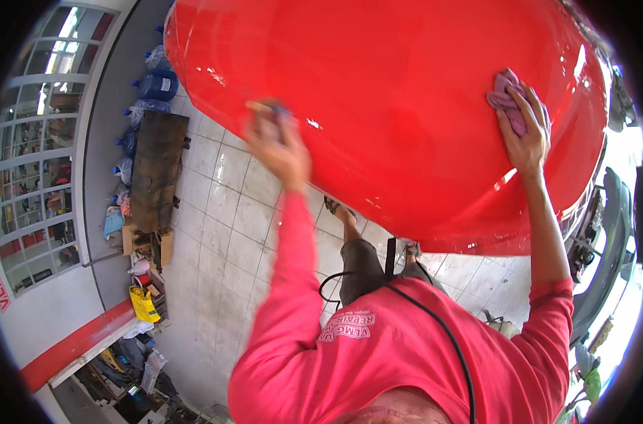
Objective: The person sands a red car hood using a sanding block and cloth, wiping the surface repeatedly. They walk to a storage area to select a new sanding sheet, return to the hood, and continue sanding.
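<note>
A glossy red car panel [378, 85] fills the upper middle of the view. My left hand [279, 145] is at its lower left edge, blurred by motion, fingers closed around a small dark object [276, 109] with a yellowish part; I cannot make out what it is. On the right part of the panel, my right hand [525, 141] grips a crumpled purple cloth [505, 95], fingers bent over it.
Blue water jugs [156, 86], a dark wooden board [154, 169] and a yellow bag [143, 302] line the left wall. Dark car parts [604, 247] stand at the right. A black cable [448, 336] runs over my shirt. Tiled floor [222, 212] lies below.
</note>
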Demonstrator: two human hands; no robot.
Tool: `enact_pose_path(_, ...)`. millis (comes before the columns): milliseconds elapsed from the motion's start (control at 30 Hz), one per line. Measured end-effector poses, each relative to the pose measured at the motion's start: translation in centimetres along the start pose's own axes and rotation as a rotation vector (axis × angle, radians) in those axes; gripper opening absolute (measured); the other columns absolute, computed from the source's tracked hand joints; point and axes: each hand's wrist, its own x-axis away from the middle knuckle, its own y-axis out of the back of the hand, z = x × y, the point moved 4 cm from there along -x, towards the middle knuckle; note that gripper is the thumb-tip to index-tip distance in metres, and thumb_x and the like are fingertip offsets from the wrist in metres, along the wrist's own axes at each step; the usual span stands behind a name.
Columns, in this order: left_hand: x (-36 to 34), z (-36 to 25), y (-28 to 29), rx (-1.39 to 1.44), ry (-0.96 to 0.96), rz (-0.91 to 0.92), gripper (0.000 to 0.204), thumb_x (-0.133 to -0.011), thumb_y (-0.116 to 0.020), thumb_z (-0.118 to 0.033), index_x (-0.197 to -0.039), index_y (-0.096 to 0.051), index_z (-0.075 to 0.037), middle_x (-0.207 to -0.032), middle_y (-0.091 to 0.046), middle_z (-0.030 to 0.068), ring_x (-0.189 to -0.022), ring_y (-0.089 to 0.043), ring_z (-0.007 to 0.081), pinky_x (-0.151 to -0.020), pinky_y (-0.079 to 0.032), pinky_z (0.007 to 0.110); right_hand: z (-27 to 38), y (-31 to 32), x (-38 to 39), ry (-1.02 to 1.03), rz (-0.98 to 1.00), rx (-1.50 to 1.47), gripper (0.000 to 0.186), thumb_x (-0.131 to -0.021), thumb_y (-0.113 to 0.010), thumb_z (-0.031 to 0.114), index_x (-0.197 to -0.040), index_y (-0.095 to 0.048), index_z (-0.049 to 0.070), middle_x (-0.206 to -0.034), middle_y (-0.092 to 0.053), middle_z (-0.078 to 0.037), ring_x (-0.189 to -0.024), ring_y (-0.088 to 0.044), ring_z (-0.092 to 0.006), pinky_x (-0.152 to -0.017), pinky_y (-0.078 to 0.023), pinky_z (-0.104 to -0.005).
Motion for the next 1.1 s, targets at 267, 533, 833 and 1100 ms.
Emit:
enact_pose_path(267, 11.6, -3.2, 0.4, -0.193, -0.583, 0.397, 0.071, -0.096, -0.075, -0.039, -0.155, -0.048, -0.009, -0.141, -0.052, 0.0180, -0.108, -0.064, 0.0397, -0.085, -0.055, 0.054, -0.2, 0.2, 0.6, 0.019, -0.023, -0.009, 0.049, -0.086, -0.082, 0.024, -0.134, -0.073, 0.017, -0.145, -0.064, -0.009, -0.132, -0.060, -0.0315, -0.114, -0.047, -0.0454)
enact_pose_path(533, -21.8, 21.9, 8.5, -0.532, -0.087, -0.152, 0.058, -0.102, -0.062, -0.043, -0.132, -0.068, 0.006, -0.112, -0.071, 0.0312, -0.102, -0.065, 0.0475, -0.096, -0.048, 0.053, -0.4, 0.1, 0.0, 0.054, 0.008, -0.107, 0.046, -0.089, -0.082, 0.020, -0.133, -0.073, 0.013, -0.144, -0.064, -0.015, -0.133, -0.060, -0.0341, -0.114, -0.047, -0.0456)
enact_pose_path(833, 19.2, -9.1, -0.1, -0.120, -0.426, 0.340, 0.061, -0.100, -0.069, -0.035, -0.148, -0.054, -0.001, -0.126, -0.062, 0.0175, -0.091, -0.068, 0.0306, -0.076, -0.056, 0.052, 0.0, -0.6, -0.3, 0.023, -0.031, -0.037, 0.047, -0.088, -0.083, 0.026, -0.133, -0.073, 0.016, -0.145, -0.064, -0.011, -0.133, -0.060, -0.0314, -0.114, -0.047, -0.0449)
enact_pose_path(1100, -5.9, 13.1, 3.9, 0.067, -0.121, 0.040, 0.052, -0.104, -0.064, -0.012, -0.155, -0.053, -0.008, -0.128, -0.054, 0.0281, -0.112, -0.060, 0.0340, -0.070, -0.056, 0.037, -1.7, 0.5, 1.3, 0.002, 0.016, -0.083, 0.043, -0.092, -0.079, 0.017, -0.134, -0.072, 0.010, -0.144, -0.064, -0.015, -0.135, -0.059, -0.0338, -0.114, -0.047, -0.0449)
